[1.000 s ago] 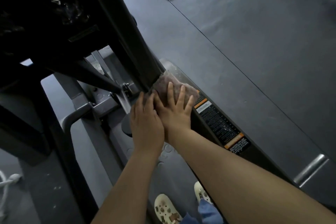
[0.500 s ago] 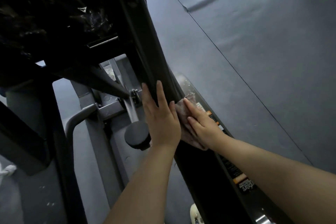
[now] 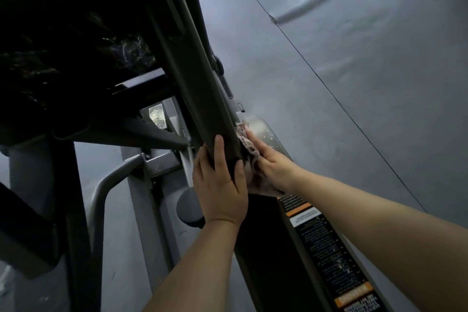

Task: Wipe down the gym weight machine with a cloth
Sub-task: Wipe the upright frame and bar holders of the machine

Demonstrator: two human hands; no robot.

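Both hands have climbed the slanted dark post (image 3: 202,99) of the weight machine since the earlier frames, when they lay side by side low on the frame, just beside the warning label (image 3: 326,243). Now that label sits below the wrists, well clear of the fingers.

The left hand (image 3: 220,185) lies against the near face of the post with its fingers straight and spread, the thumb out to the right side; it presses on the metal and wraps nothing. A second ago it lay flat beside the other hand.

The right hand (image 3: 268,167) reaches in from the right and holds the pinkish cloth (image 3: 249,145) against the far side of the post. The cloth is bunched between palm and metal, with a crumpled edge poking out above the fingertips. The fingers look extended over the fabric, pressing it flat rather than clutching it.

The grey floor mat (image 3: 354,83) fills the view to the right.
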